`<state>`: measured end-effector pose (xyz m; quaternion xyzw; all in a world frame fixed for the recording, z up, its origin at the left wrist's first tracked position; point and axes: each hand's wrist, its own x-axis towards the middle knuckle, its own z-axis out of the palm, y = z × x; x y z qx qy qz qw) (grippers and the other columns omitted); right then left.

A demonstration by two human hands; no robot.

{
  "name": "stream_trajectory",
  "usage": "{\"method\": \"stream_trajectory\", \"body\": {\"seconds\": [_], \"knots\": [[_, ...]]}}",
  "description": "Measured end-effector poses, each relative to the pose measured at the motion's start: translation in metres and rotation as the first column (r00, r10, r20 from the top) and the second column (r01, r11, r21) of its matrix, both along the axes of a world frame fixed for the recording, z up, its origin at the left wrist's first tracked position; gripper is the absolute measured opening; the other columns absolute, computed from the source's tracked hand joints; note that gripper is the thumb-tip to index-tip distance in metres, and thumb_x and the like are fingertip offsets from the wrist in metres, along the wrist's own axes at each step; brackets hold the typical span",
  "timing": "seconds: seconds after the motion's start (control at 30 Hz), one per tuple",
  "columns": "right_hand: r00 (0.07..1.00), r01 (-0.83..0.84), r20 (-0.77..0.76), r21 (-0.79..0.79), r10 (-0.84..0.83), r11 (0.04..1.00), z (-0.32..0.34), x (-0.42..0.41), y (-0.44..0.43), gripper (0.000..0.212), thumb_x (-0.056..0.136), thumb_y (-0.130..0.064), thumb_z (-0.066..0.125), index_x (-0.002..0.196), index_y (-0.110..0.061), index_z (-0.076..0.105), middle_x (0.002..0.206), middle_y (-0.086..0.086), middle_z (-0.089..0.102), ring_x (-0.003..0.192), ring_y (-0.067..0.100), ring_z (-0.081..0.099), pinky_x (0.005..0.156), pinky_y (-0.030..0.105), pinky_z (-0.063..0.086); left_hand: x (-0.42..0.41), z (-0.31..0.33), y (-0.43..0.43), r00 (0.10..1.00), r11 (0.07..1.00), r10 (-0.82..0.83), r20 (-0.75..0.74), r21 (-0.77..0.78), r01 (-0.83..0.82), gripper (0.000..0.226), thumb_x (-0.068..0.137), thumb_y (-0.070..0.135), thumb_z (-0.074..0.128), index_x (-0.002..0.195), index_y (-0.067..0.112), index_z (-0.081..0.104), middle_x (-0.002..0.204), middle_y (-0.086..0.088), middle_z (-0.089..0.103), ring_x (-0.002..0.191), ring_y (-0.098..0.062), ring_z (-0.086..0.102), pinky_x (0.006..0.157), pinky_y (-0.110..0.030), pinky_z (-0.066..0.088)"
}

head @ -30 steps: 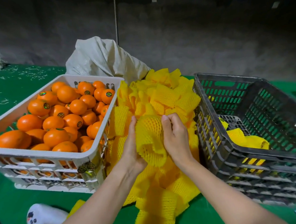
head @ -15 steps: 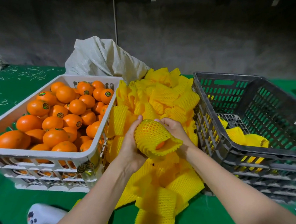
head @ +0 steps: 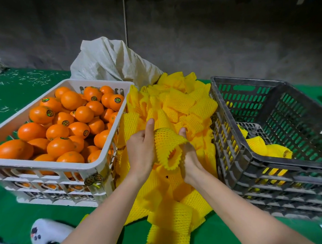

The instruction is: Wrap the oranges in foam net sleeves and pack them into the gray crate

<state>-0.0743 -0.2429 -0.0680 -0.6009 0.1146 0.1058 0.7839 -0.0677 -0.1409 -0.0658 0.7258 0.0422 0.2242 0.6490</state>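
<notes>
Sleeve [head: 166, 142] between left hand [head: 140, 153] and right hand [head: 189, 154] opens toward the person.

A rough, dim grey concrete wall [head: 217, 43] rises behind a green felt-covered tabletop [head: 13, 89] strewn with pale shreds; a thin vertical cord [head: 124, 20] runs down the wall.

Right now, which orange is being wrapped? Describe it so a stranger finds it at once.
Between the white crate of bare oranges and the gray crate lies a pile of yellow foam sleeves. Above it, the left hand and right hand hold one sleeve. Unlike the flat ones, it bulges, with orange peel showing at its open end.
</notes>
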Motion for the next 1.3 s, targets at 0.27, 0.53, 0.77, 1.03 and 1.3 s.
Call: {"method": "stream_trajectory", "body": {"seconds": [0.27, 0.53, 0.77, 1.03, 1.3], "knots": [[0.988, 0.094, 0.12, 0.043, -0.099, 0.995, -0.002, -0.002, 0.002, 0.04, 0.1, -0.029, 0.034, 0.136, -0.014, 0.044, 0.104, 0.004, 0.067, 0.092, 0.02, 0.063, 0.075, 0.03, 0.051, 0.011, -0.005, 0.002, 1.0, 0.949, -0.023, -0.016, -0.316, 0.016, 0.058, 0.089, 0.031, 0.06, 0.041, 0.014, 0.032, 0.04, 0.0, 0.028, 0.042, -0.015, 0.023, 0.052, -0.031, 0.025], [0.973, 0.139, 0.183, 0.03, -0.142, 0.99, 0.01, -0.005, -0.006, 0.035, 0.101, -0.021, 0.034, 0.13, -0.008, 0.047, 0.11, -0.005, 0.061, 0.109, 0.014, 0.058, 0.09, 0.037, 0.046, 0.008, 0.012, 0.006, 0.791, 0.77, -0.475, -0.386, -0.618, 0.161, 0.057, 0.081, 0.069, 0.045, 0.08, 0.015, 0.063, 0.077, -0.005, 0.071, 0.073, -0.021, 0.067, 0.059, -0.034, 0.053], [0.834, 0.275, 0.55, -0.356, -0.037, 0.893, 0.01, -0.001, -0.021, 0.042, 0.101, -0.022, 0.038, 0.059, -0.021, 0.028, 0.052, -0.007, 0.034, 0.054, 0.015, 0.032, 0.06, 0.042, 0.026, -0.006, 0.016, -0.005, 0.713, 0.617, -0.669, -0.21, -0.691, 0.376, 0.036, 0.093, 0.049, 0.044, 0.103, 0.021, 0.065, 0.097, -0.005, 0.074, 0.089, -0.02, 0.071, 0.078, -0.038, 0.057], [0.797, 0.464, 0.554, -0.304, -0.241, 0.832, 0.013, 0.001, -0.014, 0.038, 0.096, -0.019, 0.048, 0.059, -0.017, 0.039, 0.056, -0.01, 0.036, 0.057, 0.008, 0.033, 0.06, 0.032, 0.027, -0.005, 0.012, -0.015, 0.793, 0.669, -0.584, -0.173, -0.656, 0.349, 0.036, 0.093, 0.045, 0.049, 0.088, 0.02, 0.073, 0.095, -0.008, 0.074, 0.088, -0.023, 0.071, 0.081, -0.037, 0.054], [0.878, 0.273, 0.439, -0.131, -0.191, 0.953, 0.022, 0.008, -0.02, 0.043, 0.093, -0.035, 0.051, 0.072, 0.003, 0.052, 0.076, 0.012, 0.042, 0.074, 0.02, 0.037, 0.064, 0.035, 0.026, -0.003, 0.02, -0.013, 0.703, 0.467, -0.7, -0.125, -0.825, 0.319, 0.041, 0.082, 0.05, 0.056, 0.079, 0.013, 0.074, 0.076, -0.009, 0.072, 0.066, -0.021, 0.07, 0.062, -0.032, 0.055]]}}
